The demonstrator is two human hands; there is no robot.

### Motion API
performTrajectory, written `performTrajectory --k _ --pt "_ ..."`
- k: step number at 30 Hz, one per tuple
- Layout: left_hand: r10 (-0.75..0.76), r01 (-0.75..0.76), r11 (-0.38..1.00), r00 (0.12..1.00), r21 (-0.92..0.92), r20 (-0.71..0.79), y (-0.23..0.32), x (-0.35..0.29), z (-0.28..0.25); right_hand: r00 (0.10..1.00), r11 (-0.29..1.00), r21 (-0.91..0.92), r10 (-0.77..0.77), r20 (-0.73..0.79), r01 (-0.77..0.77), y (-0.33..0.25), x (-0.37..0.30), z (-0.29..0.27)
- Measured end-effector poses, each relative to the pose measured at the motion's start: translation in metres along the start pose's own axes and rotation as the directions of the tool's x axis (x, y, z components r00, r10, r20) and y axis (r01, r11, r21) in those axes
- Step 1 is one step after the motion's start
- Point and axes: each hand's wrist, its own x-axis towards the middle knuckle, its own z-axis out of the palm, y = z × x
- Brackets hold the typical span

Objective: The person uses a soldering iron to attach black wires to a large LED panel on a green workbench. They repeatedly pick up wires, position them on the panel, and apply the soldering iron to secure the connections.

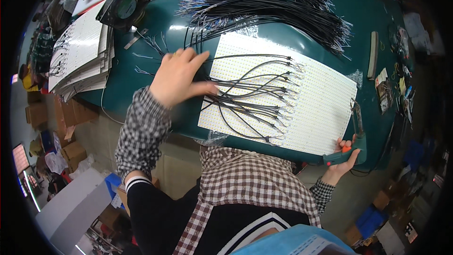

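Observation:
A white LED panel (321,99), covered in rows of tiny yellowish dots, lies on the green table in front of me. Several black cables (250,56) fan across its left half, their thin wire ends lined up near the panel's middle. My left hand (177,78) is over the cables at the panel's left edge, thumb and fingers apart; it looks empty, and whether it touches the cables is unclear. At the panel's right corner, my right hand (343,166) grips a green soldering gun (361,143) with an orange trigger, its metal tip pointing up and away from me.
Thick bundles of black cables (269,7) cover the back of the table. At left lie stacked white panels (82,52) with wires attached, beside a black fan (125,7). A narrow bar (373,55) and a small packet (383,89) are on the right.

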Motion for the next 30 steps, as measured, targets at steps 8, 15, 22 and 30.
performTrajectory --k 8,15,22,30 --pt "-0.249 0.280 0.954 0.939 0.109 -0.238 -0.005 0.055 0.019 0.996 0.999 0.012 0.034 -0.080 -0.033 0.002 -0.021 0.000" --pt "-0.380 0.493 0.843 0.830 0.217 -0.409 -0.031 0.050 0.023 0.997 0.998 0.055 -0.012 -0.080 0.016 0.019 -0.032 -0.002" --pt "-0.573 0.668 0.709 0.733 0.226 -0.367 -0.040 0.002 0.031 0.995 0.994 0.047 -0.100 -0.027 0.101 0.041 -0.025 -0.022" --pt "0.125 -0.087 0.985 0.956 0.151 -0.267 -0.003 -0.022 0.070 1.000 0.996 0.084 -0.009 0.024 0.007 0.036 -0.030 -0.034"
